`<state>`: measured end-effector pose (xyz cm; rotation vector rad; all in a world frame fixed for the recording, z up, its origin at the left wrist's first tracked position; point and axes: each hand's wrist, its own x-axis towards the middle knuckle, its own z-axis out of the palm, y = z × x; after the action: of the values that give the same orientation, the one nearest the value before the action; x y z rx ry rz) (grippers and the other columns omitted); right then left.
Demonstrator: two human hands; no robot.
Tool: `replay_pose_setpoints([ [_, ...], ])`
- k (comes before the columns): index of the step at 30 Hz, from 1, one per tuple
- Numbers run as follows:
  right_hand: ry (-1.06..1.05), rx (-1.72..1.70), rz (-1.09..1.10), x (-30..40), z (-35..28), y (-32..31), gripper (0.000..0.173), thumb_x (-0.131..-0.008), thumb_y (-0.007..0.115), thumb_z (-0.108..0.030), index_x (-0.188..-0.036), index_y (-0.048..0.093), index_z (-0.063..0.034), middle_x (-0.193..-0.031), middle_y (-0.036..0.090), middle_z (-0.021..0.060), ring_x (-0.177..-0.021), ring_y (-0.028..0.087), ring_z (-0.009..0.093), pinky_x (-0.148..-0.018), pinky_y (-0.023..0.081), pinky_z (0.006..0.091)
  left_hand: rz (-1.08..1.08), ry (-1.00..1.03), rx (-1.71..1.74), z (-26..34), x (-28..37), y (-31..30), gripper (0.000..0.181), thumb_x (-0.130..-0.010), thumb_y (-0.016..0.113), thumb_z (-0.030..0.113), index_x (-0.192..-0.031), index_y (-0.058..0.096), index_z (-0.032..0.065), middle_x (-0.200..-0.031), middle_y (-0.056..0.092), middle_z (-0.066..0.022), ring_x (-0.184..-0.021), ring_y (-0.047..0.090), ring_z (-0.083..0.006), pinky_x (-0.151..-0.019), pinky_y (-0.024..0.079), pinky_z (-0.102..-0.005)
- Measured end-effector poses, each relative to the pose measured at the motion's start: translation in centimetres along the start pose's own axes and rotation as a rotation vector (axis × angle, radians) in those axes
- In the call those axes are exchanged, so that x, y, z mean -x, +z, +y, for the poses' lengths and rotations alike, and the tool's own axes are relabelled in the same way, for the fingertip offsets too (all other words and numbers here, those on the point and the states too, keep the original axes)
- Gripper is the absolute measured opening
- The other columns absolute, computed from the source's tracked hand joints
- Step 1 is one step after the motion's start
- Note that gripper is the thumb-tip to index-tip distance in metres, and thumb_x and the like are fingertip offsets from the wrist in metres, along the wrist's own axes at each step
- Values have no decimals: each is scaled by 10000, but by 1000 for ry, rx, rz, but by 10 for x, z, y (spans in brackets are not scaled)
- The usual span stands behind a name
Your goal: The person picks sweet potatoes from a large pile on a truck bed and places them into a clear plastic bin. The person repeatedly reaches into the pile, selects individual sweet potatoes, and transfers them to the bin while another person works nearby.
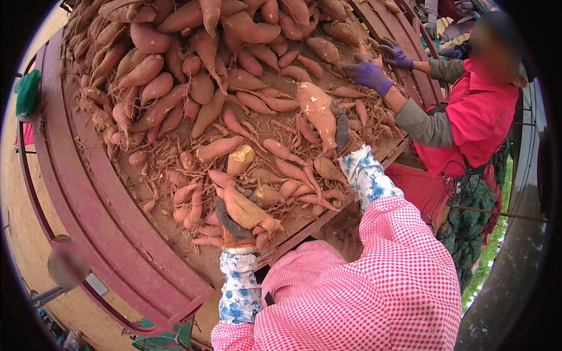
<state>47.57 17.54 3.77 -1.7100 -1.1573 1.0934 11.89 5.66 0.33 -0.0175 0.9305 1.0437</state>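
Observation:
My left hand (232,224), in a dark grey and orange work glove, grips a sweet potato (248,209) with a tan, rough face turned up. It is low over the near edge of the truck bed, among small roots. My right hand (343,129), in a similar glove, is closed around the side of a large sweet potato (314,109) with pale scraped patches. Between my hands lie thin sweet potatoes (287,151) and a piece with a yellowish broken end (240,159). The undersides of both held roots are hidden.
A tall heap of sweet potatoes (184,57) fills the far side. Red metal side walls (88,175) flank the bed on the left, with another side wall (406,48) at right. A co-worker's purple-gloved hand (371,77) reaches in from the right. Green netting (470,219) hangs beyond.

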Motion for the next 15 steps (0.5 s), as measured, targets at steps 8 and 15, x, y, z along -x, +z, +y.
replay_pose_setpoints([
  [8,-132,-14,-122,106,-43,89,651,-809,703,-294,-1339,412,-52,-1328,478,138,-1199,482,270,-1030,361,397,41,29,19,10,38,-32,643,-909,443,536,-1344,409,62,-1270,511,-159,-1155,509,-332,-990,420,-465],
  [15,-330,396,-200,156,-57,125,656,-798,734,-260,-1342,425,-63,-1337,478,107,-1218,472,231,-1063,336,356,-65,-23,486,17,66,-60,580,-893,528,439,-1296,427,35,-1257,507,-158,-1146,515,-306,-977,435,-476],
])
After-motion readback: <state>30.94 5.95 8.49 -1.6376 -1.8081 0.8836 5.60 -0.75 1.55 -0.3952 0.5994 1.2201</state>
